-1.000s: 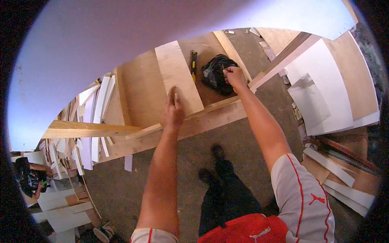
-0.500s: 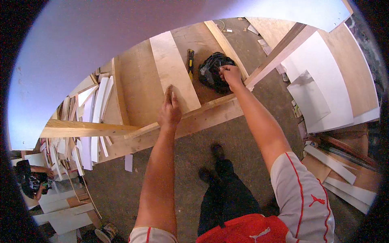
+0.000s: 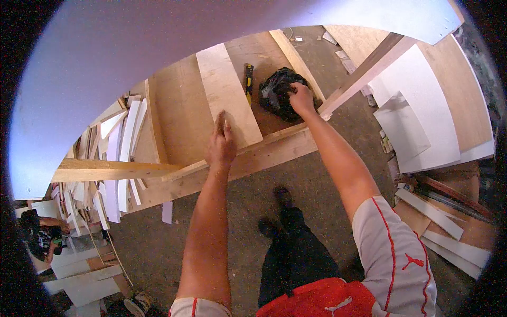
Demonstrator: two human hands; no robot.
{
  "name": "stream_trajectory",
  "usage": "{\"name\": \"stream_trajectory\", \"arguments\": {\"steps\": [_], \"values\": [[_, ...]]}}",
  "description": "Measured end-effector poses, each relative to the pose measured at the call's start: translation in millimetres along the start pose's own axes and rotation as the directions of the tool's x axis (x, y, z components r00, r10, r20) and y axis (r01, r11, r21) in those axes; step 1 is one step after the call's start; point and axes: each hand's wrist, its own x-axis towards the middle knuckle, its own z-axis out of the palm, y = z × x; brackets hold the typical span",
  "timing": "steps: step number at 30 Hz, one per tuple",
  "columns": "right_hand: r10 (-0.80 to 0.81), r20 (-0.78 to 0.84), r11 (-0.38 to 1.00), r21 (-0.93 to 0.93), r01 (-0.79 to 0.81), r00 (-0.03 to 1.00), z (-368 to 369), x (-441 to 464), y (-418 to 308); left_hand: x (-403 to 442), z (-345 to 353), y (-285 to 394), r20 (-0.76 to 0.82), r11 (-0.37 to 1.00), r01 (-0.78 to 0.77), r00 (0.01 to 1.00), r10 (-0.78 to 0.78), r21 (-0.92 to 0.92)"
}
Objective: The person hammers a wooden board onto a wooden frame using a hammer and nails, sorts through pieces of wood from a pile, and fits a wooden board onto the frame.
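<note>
Two bare hands are working inside my view. Nearest, the left hand is hanging over the near end of a pale board, fingers lengthened and partly open; I am not able to tell whether it is pinching something small or touching the wood. The board is lying flat across a wooden shelf. I am judging it stiff and fairly light, its smooth face giving little purchase, so I am favouring a grip on both long edges near the middle.

A little farther, the right hand is curling its fingers over a black plastic bag on the shelf's right side; what its fingertips are holding, if anything, is staying hidden from me. The bag is looking soft, crumpled and slippery, easily torn, with its weight depending on contents I am not seeing. I am counting on gathered folds, with a palm beneath, as the safer hold.

Beyond the board's right edge, a black-and-yellow tool is lying between board and bag.
</note>
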Motion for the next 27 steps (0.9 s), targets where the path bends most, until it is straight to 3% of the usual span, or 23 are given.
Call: {"name": "stream_trajectory", "arguments": {"steps": [3, 6, 8, 12, 15, 16, 18, 19, 21, 23, 26, 27], "values": [[-0.16, 0.008, 0.966, -0.204, 0.158, 0.987, 7, -2, 7, 1, 4, -6, 0.0, 1.0, -0.009, 1.0, 0.009, -0.014], [0.035, 0.265, 0.933, -0.355, 0.063, 0.964, -17, -2, -36, -3, -6, 6, 0.05, 0.998, 0.063, 0.997, -0.063, 0.006], [0.054, 0.306, 0.906, -0.415, 0.082, 0.951, -15, 3, -40, -4, -13, 15, 0.13, 0.982, 0.177, 0.974, -0.183, 0.061], [0.049, 0.341, 0.895, -0.432, 0.11, 0.939, -18, 5, -45, 2, 11, -16, 0.015, 0.997, -0.029, 0.999, 0.028, 0.072], [-0.197, 0.062, 0.966, -0.155, 0.205, 0.978, -4, 2, -15, 5, 15, -23, -0.006, 0.996, -0.046, 0.999, 0.047, 0.075], [-0.051, 0.127, 0.999, 0.013, 0.05, 0.991, -9, 2, -18, 1, 1, -9, -0.004, 0.999, -0.034, 0.999, 0.034, 0.019], [0.199, 0.32, 0.907, 0.299, -0.298, 0.926, -22, 2, -27, -2, -3, 0, -0.029, 0.999, -0.032, 0.999, 0.032, 0.011], [0.206, 0.387, 0.794, 0.47, -0.385, 0.899, -35, -6, -42, -1, 1, -3, -0.055, 0.997, -0.041, 0.998, 0.044, 0.06], [0.185, 0.487, 0.674, 0.569, -0.471, 0.853, -46, -14, -56, -3, 5, -7, -0.127, 0.986, -0.082, 0.987, 0.101, 0.148], [0.159, 0.57, 0.557, 0.623, -0.55, 0.806, -55, -21, -68, -7, 4, -5, -0.214, 0.963, -0.146, 0.957, 0.196, 0.225], [0.118, 0.646, 0.414, 0.658, -0.629, 0.754, -66, -35, -91, -11, -7, 7, -0.185, 0.923, -0.16, 0.954, 0.235, 0.349], [0.106, 0.657, 0.375, 0.669, -0.642, 0.747, -70, -41, -100, -12, -10, 10, -0.208, 0.898, -0.23, 0.923, 0.323, 0.375]]}}
